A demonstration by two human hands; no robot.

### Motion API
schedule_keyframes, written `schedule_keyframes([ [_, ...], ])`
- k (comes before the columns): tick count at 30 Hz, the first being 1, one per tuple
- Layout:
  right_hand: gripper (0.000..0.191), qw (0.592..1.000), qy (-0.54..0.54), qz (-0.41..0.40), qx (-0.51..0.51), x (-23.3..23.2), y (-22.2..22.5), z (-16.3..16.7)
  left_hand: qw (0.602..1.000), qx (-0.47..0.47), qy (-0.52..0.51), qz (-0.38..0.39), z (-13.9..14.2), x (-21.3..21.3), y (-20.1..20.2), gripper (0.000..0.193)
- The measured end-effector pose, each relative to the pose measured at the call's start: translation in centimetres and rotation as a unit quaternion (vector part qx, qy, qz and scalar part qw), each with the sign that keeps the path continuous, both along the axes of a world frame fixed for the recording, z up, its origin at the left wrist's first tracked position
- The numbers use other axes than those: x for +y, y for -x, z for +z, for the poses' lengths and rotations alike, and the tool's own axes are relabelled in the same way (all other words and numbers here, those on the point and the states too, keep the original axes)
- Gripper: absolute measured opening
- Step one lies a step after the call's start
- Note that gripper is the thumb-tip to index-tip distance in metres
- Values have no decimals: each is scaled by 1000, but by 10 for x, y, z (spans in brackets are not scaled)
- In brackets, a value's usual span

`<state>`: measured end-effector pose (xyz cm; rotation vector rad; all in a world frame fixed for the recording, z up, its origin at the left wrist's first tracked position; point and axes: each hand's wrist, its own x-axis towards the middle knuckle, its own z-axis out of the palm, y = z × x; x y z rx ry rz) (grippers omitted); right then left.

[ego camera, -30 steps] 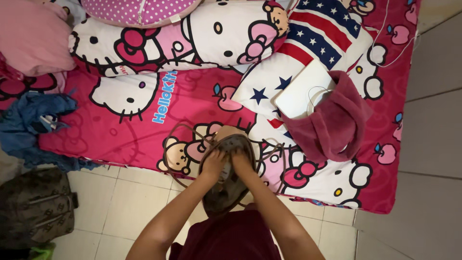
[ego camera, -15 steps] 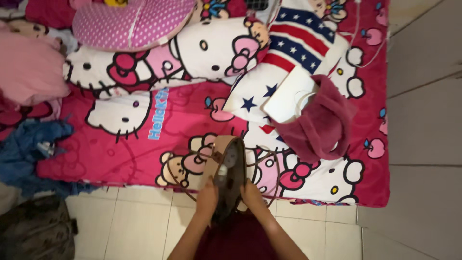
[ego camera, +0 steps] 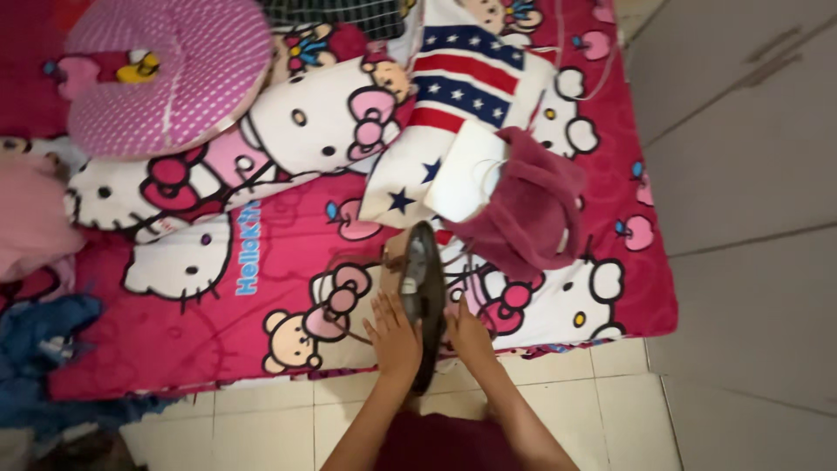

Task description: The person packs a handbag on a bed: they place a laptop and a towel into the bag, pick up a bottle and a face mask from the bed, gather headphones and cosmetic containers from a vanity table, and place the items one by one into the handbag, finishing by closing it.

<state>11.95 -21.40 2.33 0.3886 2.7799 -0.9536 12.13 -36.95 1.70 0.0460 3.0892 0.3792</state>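
Left hand [ego camera: 394,336] flat, fingers spread, pressed against left side of dark folded garment [ego camera: 423,296]; right hand [ego camera: 466,336] flat against its right side. No closed grasp visible, just a two-palm sandwich. Garment held on edge, upright, above near border of pink cartoon bedsheet [ego camera: 261,288]. Likely best done with even pressure from both palms, edges kept aligned, lowered flat onto sheet. Nearby: maroon garment [ego camera: 527,209] and star-striped pillow [ego camera: 453,131] just beyond; round pink polka-dot cushion [ego camera: 166,74] far left; blue clothes [ego camera: 44,349] at bed edge. Maroon garment crowds landing spot.
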Motion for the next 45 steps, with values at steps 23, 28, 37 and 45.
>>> schedule_keyframes([
  [23, 53, 915, 39, -396, 69, 375, -294, 134, 880, -2, -151, -451, 134, 406, -190, 66],
  [28, 54, 897, 85, -423, 93, 413, -297, 125, 863, -6, -149, -482, 136, 448, -188, 65],
  [37, 54, 910, 65, -385, 139, 522, -246, 130, 878, 2, -128, -461, 145, 536, -117, 64],
  [45, 54, 931, 61, -307, 186, 613, -165, 151, 924, 30, -130, -358, 154, 593, -40, 61],
])
